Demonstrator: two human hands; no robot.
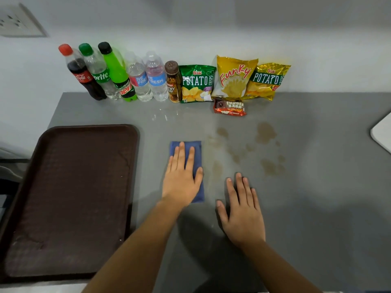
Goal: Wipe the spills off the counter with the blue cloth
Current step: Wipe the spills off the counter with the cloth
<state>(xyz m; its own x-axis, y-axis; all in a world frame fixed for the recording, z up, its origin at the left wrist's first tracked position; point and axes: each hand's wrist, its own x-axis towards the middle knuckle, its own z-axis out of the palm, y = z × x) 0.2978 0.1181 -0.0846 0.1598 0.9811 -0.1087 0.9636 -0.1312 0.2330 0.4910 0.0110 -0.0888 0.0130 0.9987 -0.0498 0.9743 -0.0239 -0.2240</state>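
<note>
Pressing: left hand [182, 178] flat on cloth [197, 153], fingers spread; right hand [241, 210] flat, empty, beside it
Spills [265, 132]: right of cloth, seemingly unwiped
Next: slide cloth rightward across them

Left hand [182, 180] and right hand [241, 210] both flat, palms down, fingers extended, forearms reaching forward
</note>
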